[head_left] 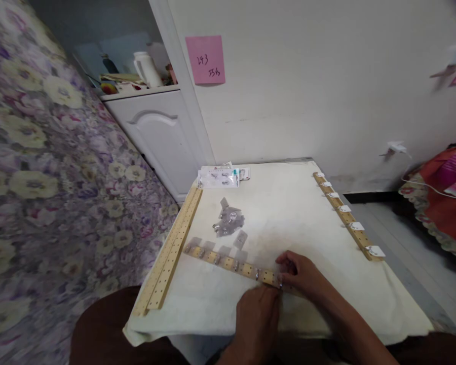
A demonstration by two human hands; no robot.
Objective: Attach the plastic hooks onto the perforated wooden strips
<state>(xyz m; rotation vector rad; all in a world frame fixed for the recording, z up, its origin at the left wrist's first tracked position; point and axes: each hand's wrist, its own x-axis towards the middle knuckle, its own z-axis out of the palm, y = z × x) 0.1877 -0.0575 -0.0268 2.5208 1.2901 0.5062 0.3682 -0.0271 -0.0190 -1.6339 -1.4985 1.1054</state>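
A perforated wooden strip (228, 263) lies across the near part of a small white table (289, 203), carrying several clear adhesive hooks. My right hand (302, 274) rests on the strip's right end, fingers curled and pinched on a small clear hook there. My left hand (256, 317) sits just below, fingers pressed against the same end of the strip. A loose heap of clear hooks (228, 220) lies in the table's middle.
Two more wooden strips (171, 253) lie along the left edge. Another strip with white hooks (345, 215) runs along the right edge. Hook packets (222, 177) sit at the back. A floral bed (41, 177) is on the left, a white cabinet (155, 132) behind.
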